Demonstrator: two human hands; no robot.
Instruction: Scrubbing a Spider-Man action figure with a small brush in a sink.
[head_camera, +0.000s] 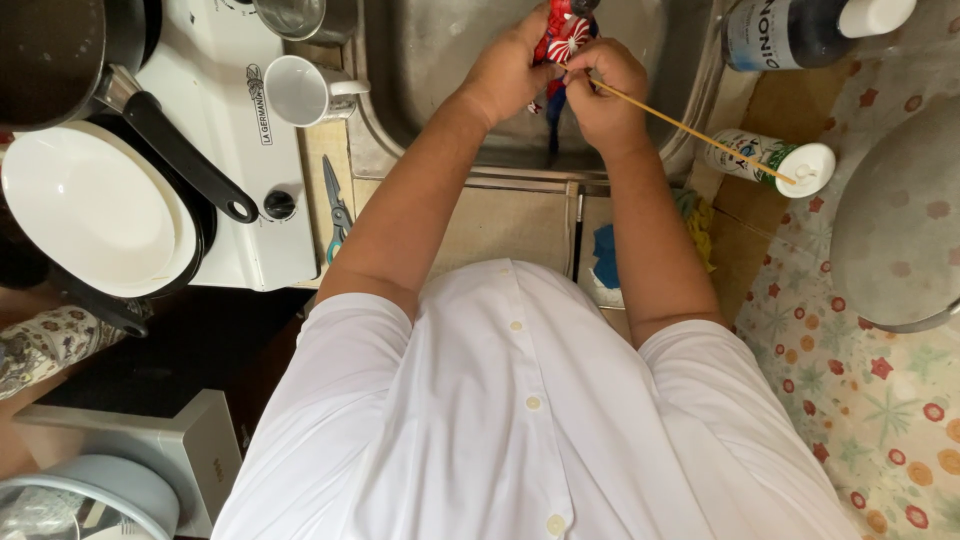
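Over the steel sink (420, 60) both my hands meet at the top of the view. My left hand (505, 70) grips a small red, white and blue patterned object (562, 35), only partly visible between the fingers. My right hand (605, 85) pinches the near end of a thin wooden stick (700, 132), which slants out to the right toward a lying white-capped bottle (775, 160). The stick's end touches the patterned object. My white buttoned shirt fills the lower middle.
Left of the sink stand a white mug (300, 90), a white stove (225, 130) with a black pan (60, 60), and white plates (90, 210). Scissors (336, 205) lie on the counter edge. A dark bottle (800, 30) and a grey lid (900, 220) rest on a flowered cloth at the right.
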